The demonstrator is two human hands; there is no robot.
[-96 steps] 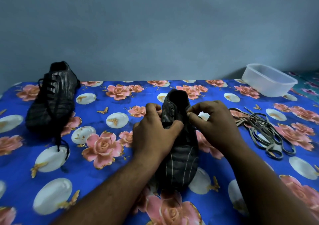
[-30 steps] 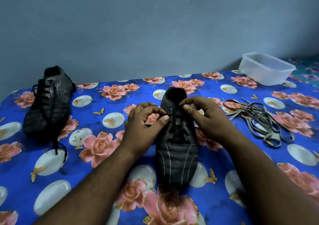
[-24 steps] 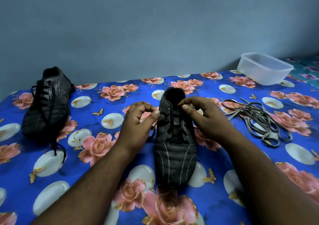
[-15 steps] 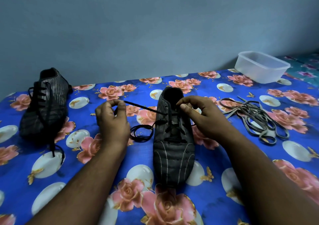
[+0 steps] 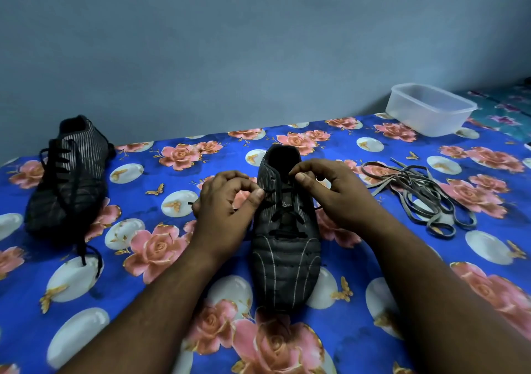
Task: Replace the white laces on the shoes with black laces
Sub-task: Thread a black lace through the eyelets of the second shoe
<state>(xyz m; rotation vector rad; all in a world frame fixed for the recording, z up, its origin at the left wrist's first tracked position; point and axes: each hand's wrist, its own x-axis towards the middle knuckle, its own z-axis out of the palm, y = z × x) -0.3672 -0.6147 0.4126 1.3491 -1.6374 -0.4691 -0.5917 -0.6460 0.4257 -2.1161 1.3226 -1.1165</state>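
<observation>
A black striped shoe (image 5: pixel 286 247) lies in the middle of the flowered cloth, toe towards me, with a black lace (image 5: pixel 283 218) crossing its lower eyelets. My left hand (image 5: pixel 225 210) pinches the lace's left end beside the shoe's left eyelets. My right hand (image 5: pixel 330 192) pinches the other lace end at the upper right eyelets. A second black shoe (image 5: pixel 67 178) with black laces threaded stands at the far left. The removed pale laces (image 5: pixel 416 195) lie in a loose heap to the right.
A clear plastic tub (image 5: pixel 429 109) stands at the back right corner against the grey wall. The blue flowered cloth (image 5: pixel 143 258) covers the whole surface. A loose black lace end (image 5: pixel 92 258) trails from the left shoe towards me.
My left hand, which had pulled the lace out to the left, has come back to the shoe's left side. The slack loop beside the shoe is gone. My right hand stays at the top.
</observation>
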